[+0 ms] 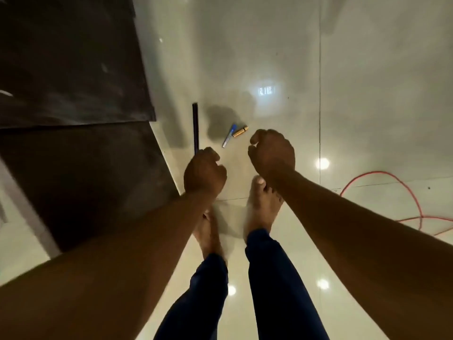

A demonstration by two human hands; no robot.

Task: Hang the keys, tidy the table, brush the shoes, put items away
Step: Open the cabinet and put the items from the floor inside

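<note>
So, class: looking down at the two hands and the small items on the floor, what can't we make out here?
- Left hand: hides the lower end of the dark rod; grip unclear.
- Right hand: curled, palm hidden; contents unknown.
- Blue pen and gold tube: too small to identify.
- Red cable: cut off at the right edge.

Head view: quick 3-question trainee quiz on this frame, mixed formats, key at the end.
1. True or false: the left hand grips a thin dark stick.
2. Which lies on the floor nearest the right hand? A) gold tube B) red cable C) dark table
3. Fill in: the blue-capped pen lies ___ the gold tube, on its left.

Key: 1 true; 2 A; 3 beside. The right hand is curled; whether it holds anything cannot be told.
</note>
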